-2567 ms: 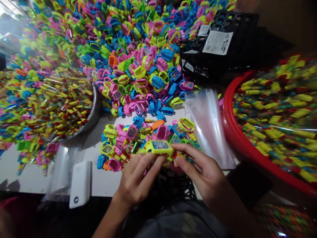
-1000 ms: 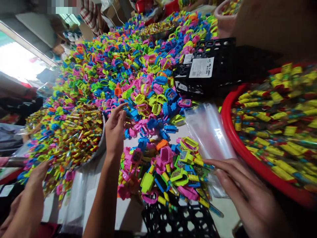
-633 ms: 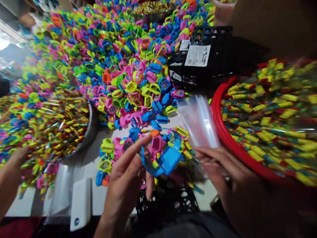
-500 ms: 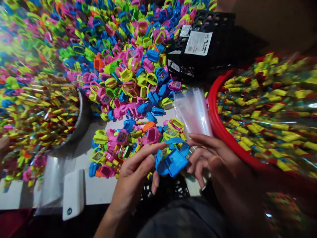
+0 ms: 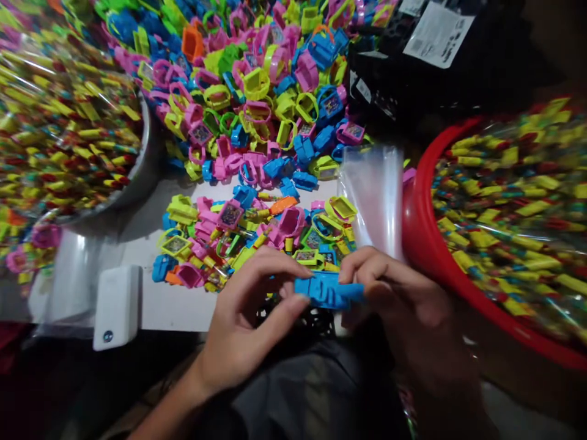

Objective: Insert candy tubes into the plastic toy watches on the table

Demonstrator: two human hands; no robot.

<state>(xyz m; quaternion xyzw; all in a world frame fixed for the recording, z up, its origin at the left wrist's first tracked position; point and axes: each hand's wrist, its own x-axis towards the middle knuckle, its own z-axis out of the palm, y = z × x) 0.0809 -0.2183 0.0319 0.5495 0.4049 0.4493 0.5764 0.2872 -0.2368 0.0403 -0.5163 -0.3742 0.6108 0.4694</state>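
Note:
A blue plastic toy watch point(image 5: 326, 291) is held between both hands above the table's front edge. My left hand point(image 5: 257, 299) pinches its left end between thumb and fingers. At the right end, my right hand point(image 5: 389, 281) grips it with curled fingers; part of that hand lies in shadow. The watch looks folded together, its strap bunched against the body. Just beyond the hands lies a small pile of toy watches and little yellow tubes point(image 5: 229, 238). Behind it rises a much larger heap of coloured toy watches point(image 5: 257, 91).
A red tub point(image 5: 422, 208) of wrapped yellow pieces stands at right, a grey tub point(image 5: 142, 146) of similar pieces at left. Clear plastic bags point(image 5: 373, 195) lie beside the red tub. A white device point(image 5: 117, 305) rests front left. A black crate point(image 5: 394, 73) sits at the back right.
The blue watch has gone from spread open to folded, and both hands have closed in on it. The view has shifted, with the tubs and piles sitting higher in the picture.

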